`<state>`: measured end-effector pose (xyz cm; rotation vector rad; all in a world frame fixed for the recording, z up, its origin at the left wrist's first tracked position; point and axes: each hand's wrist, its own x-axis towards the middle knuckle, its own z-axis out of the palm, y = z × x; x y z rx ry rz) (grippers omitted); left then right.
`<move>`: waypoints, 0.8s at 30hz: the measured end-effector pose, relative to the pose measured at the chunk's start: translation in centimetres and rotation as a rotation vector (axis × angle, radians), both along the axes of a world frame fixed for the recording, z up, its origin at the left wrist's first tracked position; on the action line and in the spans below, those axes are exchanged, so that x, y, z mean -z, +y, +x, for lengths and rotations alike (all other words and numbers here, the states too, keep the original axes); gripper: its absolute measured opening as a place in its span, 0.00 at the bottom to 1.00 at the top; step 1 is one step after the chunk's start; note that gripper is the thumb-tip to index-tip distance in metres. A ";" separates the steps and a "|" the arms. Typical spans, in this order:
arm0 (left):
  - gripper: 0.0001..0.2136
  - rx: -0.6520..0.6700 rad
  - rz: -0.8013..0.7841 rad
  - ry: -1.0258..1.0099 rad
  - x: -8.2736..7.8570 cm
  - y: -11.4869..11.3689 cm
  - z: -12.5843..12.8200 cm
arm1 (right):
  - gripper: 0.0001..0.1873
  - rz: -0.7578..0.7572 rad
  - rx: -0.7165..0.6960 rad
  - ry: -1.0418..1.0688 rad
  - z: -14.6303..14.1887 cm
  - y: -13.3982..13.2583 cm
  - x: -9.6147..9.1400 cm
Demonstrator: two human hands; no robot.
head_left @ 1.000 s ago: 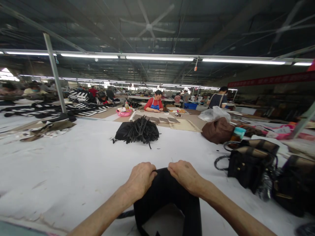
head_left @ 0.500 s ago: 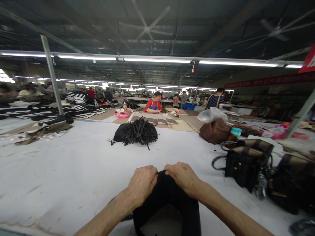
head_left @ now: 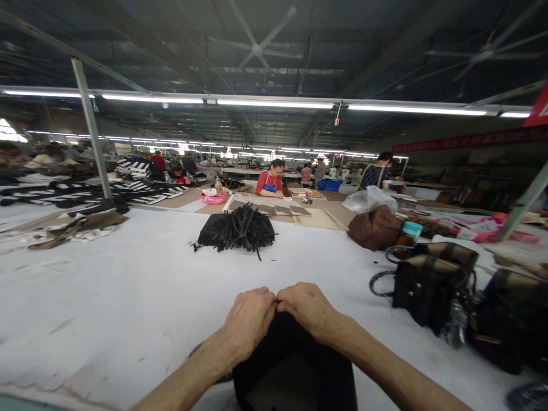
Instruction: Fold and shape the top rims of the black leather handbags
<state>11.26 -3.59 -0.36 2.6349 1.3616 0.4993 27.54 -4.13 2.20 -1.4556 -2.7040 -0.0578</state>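
A black bag [head_left: 295, 354] stands with its opening towards me at the near middle of the white table. My left hand [head_left: 252, 314] pinches its far top rim with bent fingers. Close beside it, my right hand [head_left: 309, 308] grips the same rim, and the two hands almost touch at the thumbs. Part of a dark looped handle [head_left: 225, 377] shows left of the bag, mostly behind my left forearm. Inside the bag it is dark, and my fingertips are partly hidden by the hands.
Beyond my hands lies a bundle of black strips [head_left: 240, 228] on the white table [head_left: 128, 285]. Finished-looking black bags [head_left: 423, 285] stand on the right, near a brown bag [head_left: 373, 227] and a teal-lidded jar [head_left: 410, 233]. A co-worker in red [head_left: 269, 180] sits across.
My right hand has moved slightly left along the rim, closing the gap to my left hand. The bag's opening has shifted a little, and both hands keep their hold.
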 end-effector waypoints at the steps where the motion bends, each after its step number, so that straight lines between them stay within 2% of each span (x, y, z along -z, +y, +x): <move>1: 0.13 0.006 -0.031 -0.037 -0.3 0.0 -0.2 | 0.14 -0.005 0.009 0.008 -0.2 0.0 0.0; 6: 0.14 0.094 -0.364 -0.368 -1.6 0.5 -3.2 | 0.14 -0.036 0.099 -0.039 -1.1 -0.2 -0.8; 10: 0.16 0.011 -0.530 -0.538 -1.8 0.5 -6.0 | 0.16 -0.046 0.100 -0.038 -1.3 -0.5 -1.3; 13: 0.18 0.030 -0.567 -0.550 -1.7 0.0 -6.5 | 0.16 -0.041 0.109 -0.011 -1.2 -0.5 -1.3; 16: 0.15 0.051 -0.528 -0.527 -1.4 -0.5 -5.9 | 0.15 -0.039 0.113 0.001 -1.1 -0.5 -1.0; 20: 0.07 -0.039 -0.451 -0.513 -0.3 -0.7 -4.7 | 0.16 -0.011 0.108 0.018 -0.8 -0.5 -0.5; 24: 0.04 -0.103 -0.457 -0.648 0.7 -0.6 -3.9 | 0.17 0.004 0.100 0.007 -0.8 -0.5 -0.2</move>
